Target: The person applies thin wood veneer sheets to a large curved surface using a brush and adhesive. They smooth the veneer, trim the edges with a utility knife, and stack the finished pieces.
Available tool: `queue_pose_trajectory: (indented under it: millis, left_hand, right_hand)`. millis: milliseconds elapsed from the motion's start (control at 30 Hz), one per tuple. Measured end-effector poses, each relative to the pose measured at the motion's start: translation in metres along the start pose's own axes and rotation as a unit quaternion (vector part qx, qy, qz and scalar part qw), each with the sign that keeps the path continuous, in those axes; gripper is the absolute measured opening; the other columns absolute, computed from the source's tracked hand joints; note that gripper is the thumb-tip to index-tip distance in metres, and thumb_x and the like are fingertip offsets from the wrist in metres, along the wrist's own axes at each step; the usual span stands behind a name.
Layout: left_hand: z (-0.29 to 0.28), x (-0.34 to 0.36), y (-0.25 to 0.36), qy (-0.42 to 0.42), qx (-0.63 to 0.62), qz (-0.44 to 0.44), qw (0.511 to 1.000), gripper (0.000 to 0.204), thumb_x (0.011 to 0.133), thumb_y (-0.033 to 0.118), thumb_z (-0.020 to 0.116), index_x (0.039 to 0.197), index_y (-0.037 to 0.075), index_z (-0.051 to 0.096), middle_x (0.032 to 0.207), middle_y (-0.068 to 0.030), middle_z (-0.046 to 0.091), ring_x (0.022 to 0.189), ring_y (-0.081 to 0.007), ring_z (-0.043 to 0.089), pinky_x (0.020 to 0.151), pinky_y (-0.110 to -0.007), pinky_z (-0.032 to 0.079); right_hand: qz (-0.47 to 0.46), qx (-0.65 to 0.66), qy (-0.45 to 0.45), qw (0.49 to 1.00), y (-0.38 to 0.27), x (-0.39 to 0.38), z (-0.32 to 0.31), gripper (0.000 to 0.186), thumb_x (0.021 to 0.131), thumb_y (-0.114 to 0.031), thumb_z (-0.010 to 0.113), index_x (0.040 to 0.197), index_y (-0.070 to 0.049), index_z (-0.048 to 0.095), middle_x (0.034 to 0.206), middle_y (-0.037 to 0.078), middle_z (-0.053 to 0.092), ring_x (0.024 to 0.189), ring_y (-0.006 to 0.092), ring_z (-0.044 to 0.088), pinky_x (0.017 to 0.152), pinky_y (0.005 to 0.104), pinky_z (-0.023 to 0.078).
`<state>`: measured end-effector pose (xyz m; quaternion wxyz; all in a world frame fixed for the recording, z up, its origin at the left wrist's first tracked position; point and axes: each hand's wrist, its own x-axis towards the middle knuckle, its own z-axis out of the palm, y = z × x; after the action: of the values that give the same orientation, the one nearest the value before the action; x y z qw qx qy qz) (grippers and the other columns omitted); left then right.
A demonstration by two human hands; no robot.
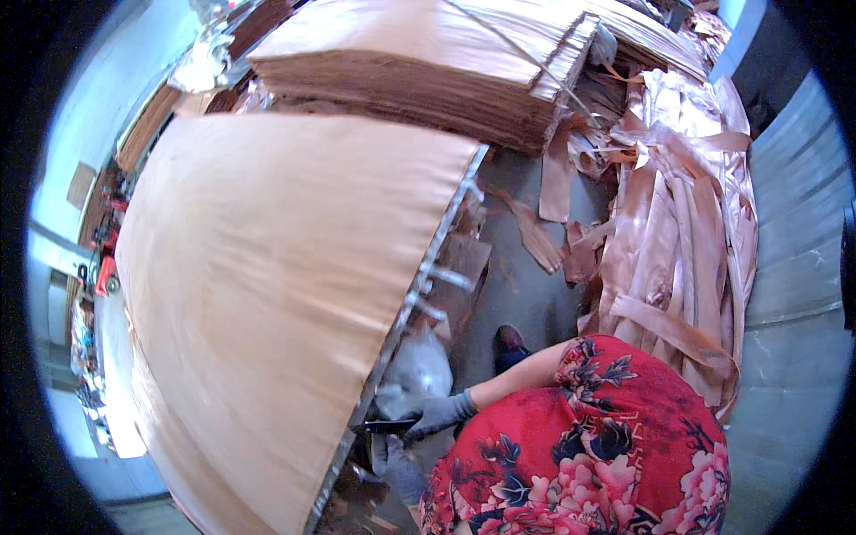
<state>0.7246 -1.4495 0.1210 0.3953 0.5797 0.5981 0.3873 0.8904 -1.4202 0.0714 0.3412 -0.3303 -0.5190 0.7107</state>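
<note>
My right hand (442, 415), in a grey glove, reaches out from a short red floral sleeve. It is closed on a dark narrow object (392, 426) whose kind I cannot make out. The object's far end lies against the edge of a large tan veneer sheet (276, 267), which fills the left and middle. Just below, my left hand (403, 468), also grey-gloved, is blurred and partly hidden, so its fingers do not show clearly. Beside the hands, under the sheet's edge, bulges a whitish plastic bag (419, 367). Pale strips (450, 276) stick out along that edge.
A thick stack of veneer (401, 85) stands at the back, with a thin stick (508, 40) across its top. Bundled veneer offcuts (669, 241) lie at the right, by a grey wall (798, 267). Scraps (535, 236) litter the floor near a dark shoe (510, 339).
</note>
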Motion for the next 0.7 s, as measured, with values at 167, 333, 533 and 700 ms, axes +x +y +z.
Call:
queue_pose_trajectory:
  millis: [167,333,533,700]
  left_hand:
    - [0.058,0.035,0.053,-0.052,-0.005,-0.001,0.999,0.036,0.089,0.015,0.054,0.119,-0.005,0.053,0.110,-0.0166,0.059,0.093,-0.0215,0.058,0.081,-0.032,0.049]
    - [0.100,0.062,0.050,-0.065,-0.083,-0.102,0.989,0.034,0.090,0.015,0.053,0.118,-0.004,0.054,0.100,-0.0139,0.062,0.087,-0.0198,0.058,0.077,-0.030,0.049]
    - [0.199,0.117,0.092,-0.149,0.005,0.064,0.987,0.029,0.091,0.008,0.050,0.117,-0.003,0.055,0.092,-0.0104,0.062,0.077,-0.0153,0.057,0.066,-0.027,0.051]
    - [0.285,0.143,0.118,-0.227,-0.096,-0.113,0.962,0.030,0.087,0.005,0.054,0.115,-0.003,0.056,0.089,-0.0083,0.062,0.075,-0.0135,0.057,0.052,-0.024,0.049]
  right_hand:
    - [0.087,0.059,0.171,0.980,0.005,-0.035,-0.123,0.036,0.077,-0.038,0.069,0.080,-0.003,0.064,0.068,-0.003,0.054,0.065,0.0072,0.047,0.058,0.0264,0.040]
    - [0.053,0.074,0.324,0.942,-0.018,-0.104,-0.230,0.033,0.080,-0.032,0.065,0.067,-0.003,0.060,0.057,-0.004,0.050,0.054,0.0080,0.044,0.050,0.0268,0.037]
    - [-0.076,-0.012,0.468,0.880,-0.030,-0.186,-0.281,0.024,0.085,-0.023,0.059,0.099,-0.004,0.062,0.082,0.001,0.064,0.077,0.0106,0.055,0.073,0.0291,0.046]
    - [0.044,-0.035,0.671,0.740,0.024,-0.273,-0.370,0.021,0.085,-0.015,0.058,0.102,-0.003,0.061,0.088,0.013,0.064,0.083,0.0174,0.059,0.078,0.0309,0.046]
